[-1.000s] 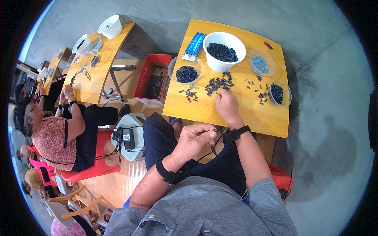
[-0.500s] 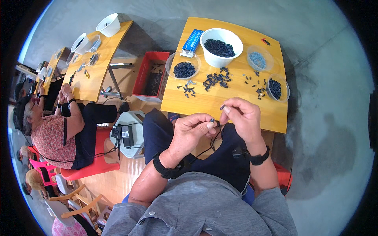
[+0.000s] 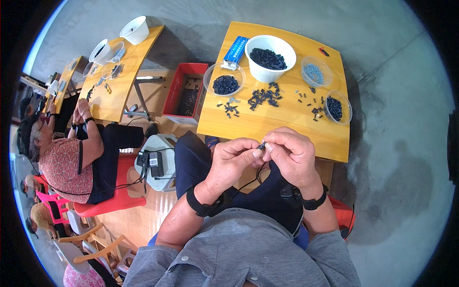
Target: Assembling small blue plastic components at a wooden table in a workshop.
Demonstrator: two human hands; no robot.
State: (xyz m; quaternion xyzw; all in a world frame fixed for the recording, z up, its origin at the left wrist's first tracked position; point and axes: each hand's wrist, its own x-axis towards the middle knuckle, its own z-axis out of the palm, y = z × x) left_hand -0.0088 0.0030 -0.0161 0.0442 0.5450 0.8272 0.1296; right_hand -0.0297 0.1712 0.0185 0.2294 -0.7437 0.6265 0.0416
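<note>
In front of the table's near edge, my left hand pinches a small black plastic piece between thumb and forefinger. My right hand meets it there, its fingertips closed at the piece's upper end; whether they hold a second part is too small to tell. Beyond the hands, a loose pile of small black plastic parts lies on the yellow table. Several assembled-looking black pieces lie to its left, and scattered bits to its right.
A white tub of black parts stands at the back. Clear bowls hold black parts, small bluish-grey parts and more black parts. A blue box, a red-handled tool and a red carton are nearby. Another person sits left.
My right hand has moved left and slightly down, bringing its fingertips against the black piece in my left hand. The left hand has stayed nearly in place.
</note>
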